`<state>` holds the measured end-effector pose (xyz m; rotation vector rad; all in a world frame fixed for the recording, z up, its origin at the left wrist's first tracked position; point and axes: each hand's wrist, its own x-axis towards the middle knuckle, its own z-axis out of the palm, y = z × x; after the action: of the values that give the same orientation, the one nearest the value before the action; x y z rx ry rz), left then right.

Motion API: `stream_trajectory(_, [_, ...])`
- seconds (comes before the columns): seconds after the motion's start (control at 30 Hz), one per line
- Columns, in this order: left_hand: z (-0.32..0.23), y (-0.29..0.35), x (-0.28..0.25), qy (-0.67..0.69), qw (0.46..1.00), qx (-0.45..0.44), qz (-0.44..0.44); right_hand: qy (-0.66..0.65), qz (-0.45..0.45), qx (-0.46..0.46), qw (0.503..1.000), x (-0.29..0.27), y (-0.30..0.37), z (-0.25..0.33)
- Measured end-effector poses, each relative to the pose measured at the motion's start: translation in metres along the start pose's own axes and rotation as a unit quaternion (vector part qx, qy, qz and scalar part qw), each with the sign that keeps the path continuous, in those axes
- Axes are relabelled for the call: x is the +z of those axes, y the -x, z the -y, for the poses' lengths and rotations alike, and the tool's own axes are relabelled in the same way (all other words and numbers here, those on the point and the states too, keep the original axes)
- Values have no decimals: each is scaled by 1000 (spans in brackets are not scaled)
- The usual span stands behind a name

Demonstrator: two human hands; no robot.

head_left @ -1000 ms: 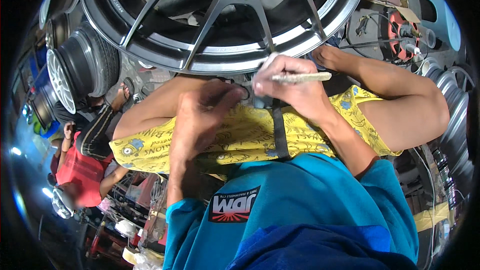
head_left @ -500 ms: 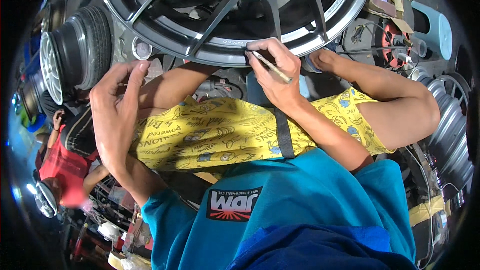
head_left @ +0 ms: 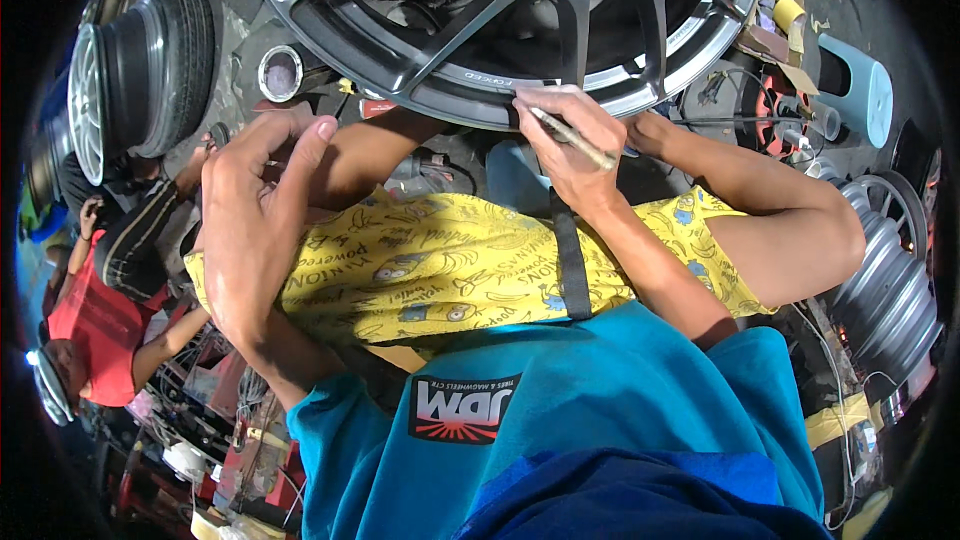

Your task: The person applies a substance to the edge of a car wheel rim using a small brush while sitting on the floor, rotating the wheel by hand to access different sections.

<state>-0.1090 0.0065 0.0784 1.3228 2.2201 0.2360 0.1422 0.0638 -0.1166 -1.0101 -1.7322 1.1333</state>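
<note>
A large grey spoked wheel rim [head_left: 480, 15] lies at the top of the view, above my crossed legs. My right hand [head_left: 575, 140] pinches a slim, pale, stained stick-like tool [head_left: 572, 135], its blunt end pointing back toward me. The fingertips rest against the rim's near lip, just right of some raised lettering. Whatever is at the tool's working end is hidden by the fingers. My left hand [head_left: 260, 200] hovers over my left thigh, beside the rim. Its thumb is stretched out and its fingers are loosely bent, with nothing visible in them.
Left of the rim stand a can [head_left: 284, 74] with grey contents and a wheel with a tyre [head_left: 165, 70]. Another person in a red shirt [head_left: 105, 325] sits at far left. A light-blue stool [head_left: 860, 90], a red cable reel [head_left: 765, 105] and stacked silver rims [head_left: 885, 285] are at right.
The view has shifted a little, and the rim now appears farther right. My right hand stays at its near lip with the tool. My left hand appears slightly farther right.
</note>
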Motion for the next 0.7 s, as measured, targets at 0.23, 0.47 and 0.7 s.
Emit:
stream_trajectory(0.23, [1,-6,1,3,1000,14,25,17,19,77,997,4,-5,11])
stream_trajectory(0.47, [10,-12,-2,33,998,-34,48,-51,22,195,979,13,-13,16])
stream_trajectory(0.7, [12,-14,2,40,997,-47,36,5,27,173,985,10,-19,22])
